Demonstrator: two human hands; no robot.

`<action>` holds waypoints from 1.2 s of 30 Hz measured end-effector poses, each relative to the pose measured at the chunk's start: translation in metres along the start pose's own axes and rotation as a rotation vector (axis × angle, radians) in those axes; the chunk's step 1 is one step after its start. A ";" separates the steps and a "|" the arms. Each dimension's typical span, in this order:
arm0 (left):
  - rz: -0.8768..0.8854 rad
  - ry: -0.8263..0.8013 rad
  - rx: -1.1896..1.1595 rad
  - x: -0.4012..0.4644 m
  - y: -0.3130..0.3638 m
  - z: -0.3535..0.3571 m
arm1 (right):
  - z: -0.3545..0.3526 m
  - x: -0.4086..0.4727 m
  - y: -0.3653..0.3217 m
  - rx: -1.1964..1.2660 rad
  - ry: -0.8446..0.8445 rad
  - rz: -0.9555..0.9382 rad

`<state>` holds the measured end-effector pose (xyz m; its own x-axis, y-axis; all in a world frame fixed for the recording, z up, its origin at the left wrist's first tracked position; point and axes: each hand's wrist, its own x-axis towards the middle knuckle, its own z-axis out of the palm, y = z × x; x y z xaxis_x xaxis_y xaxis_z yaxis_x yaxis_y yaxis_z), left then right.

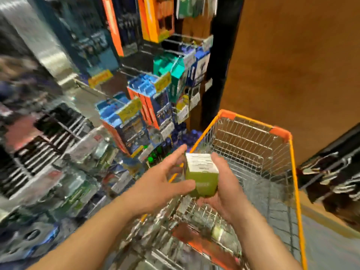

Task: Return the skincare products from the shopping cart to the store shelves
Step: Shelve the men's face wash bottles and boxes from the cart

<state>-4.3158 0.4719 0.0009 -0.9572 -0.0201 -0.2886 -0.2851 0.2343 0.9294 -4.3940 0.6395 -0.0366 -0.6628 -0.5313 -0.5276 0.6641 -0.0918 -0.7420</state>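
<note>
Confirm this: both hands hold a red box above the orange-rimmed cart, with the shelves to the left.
Not quite: the box is green with a white label, not red. The head view shows it. The rest stands: the left hand and right hand hold it above the orange-rimmed cart, with the shelves to the left.

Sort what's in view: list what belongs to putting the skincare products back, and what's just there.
Belongs to the job:
green box, gripped by both the left hand and the right hand
shopping cart
store shelves

Just there:
blue and orange packs on pegs
brown wall
</note>
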 end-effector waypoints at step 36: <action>0.201 0.857 -0.524 -0.341 0.061 -0.233 | 0.389 -0.062 -0.006 -0.810 -0.865 -0.989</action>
<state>-4.0183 0.2670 0.2099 -0.6446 -0.7632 -0.0454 0.0959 -0.1397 0.9855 -4.2225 0.3452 0.1615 -0.1238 -0.8714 0.4747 -0.4539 -0.3756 -0.8080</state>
